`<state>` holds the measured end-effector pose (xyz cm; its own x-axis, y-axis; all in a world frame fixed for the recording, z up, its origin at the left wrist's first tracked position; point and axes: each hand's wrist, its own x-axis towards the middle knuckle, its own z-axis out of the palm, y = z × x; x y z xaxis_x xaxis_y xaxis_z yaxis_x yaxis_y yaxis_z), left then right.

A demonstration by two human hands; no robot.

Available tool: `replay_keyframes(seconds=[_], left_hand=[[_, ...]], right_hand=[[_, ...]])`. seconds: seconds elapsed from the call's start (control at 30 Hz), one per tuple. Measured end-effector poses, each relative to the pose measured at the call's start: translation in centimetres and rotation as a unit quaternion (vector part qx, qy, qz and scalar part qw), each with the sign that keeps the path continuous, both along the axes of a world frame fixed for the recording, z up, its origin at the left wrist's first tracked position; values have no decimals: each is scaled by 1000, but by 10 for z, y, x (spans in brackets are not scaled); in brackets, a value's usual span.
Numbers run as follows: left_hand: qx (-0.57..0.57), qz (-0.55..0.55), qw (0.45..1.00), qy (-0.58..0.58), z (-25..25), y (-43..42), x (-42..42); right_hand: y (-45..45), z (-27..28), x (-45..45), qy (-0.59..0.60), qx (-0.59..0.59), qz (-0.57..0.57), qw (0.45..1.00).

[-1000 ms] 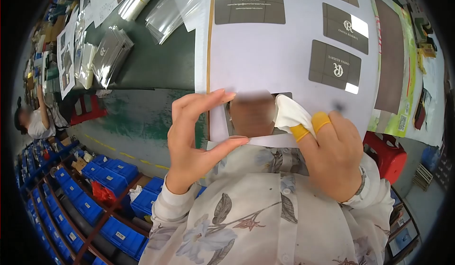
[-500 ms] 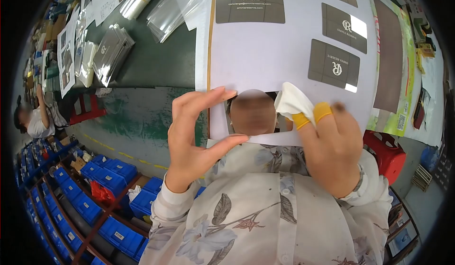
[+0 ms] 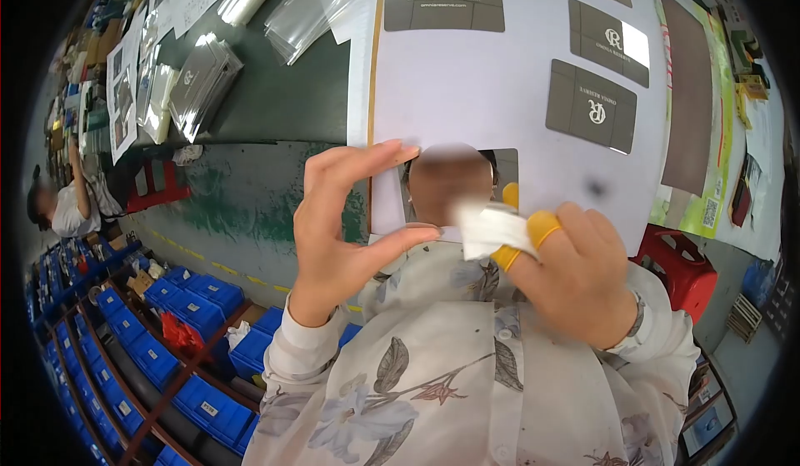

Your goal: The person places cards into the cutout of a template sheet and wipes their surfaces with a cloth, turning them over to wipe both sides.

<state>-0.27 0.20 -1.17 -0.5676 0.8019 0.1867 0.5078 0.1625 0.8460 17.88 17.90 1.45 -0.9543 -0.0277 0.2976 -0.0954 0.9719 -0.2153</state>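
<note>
A mirror-like card (image 3: 452, 181) lies on the white board (image 3: 467, 91) near its front edge and reflects a head. My left hand (image 3: 337, 224) grips the card's left end, index finger on the far corner and thumb on the near edge. In my right hand (image 3: 579, 274) is a folded white cloth (image 3: 493, 231), pinched by fingers wearing yellow finger cots. The cloth is blurred over the card's near right part and hides it; whether it touches the surface I cannot tell. Beyond lie grey cards with a white logo (image 3: 592, 107) and one with white text (image 3: 444, 3).
Clear plastic sleeves (image 3: 304, 20) and a stack of sleeved grey cards (image 3: 204, 82) lie on the dark green table (image 3: 292, 99) at left. Blue bins (image 3: 212, 408) fill a rack at lower left. A red stool (image 3: 679, 274) stands at right. Another person (image 3: 71, 207) sits far left.
My right hand has brought the cloth left and toward me, from the card's far right corner to its near edge. The left hand keeps its grip on the card.
</note>
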Motion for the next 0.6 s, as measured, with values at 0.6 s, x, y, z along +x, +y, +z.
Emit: replay_keyframes(seconds=[0.6], left_hand=[[-8, -4, 1000, 19, 6, -3, -2]], right_hand=[[13, 5, 10, -13, 30, -132, 991]])
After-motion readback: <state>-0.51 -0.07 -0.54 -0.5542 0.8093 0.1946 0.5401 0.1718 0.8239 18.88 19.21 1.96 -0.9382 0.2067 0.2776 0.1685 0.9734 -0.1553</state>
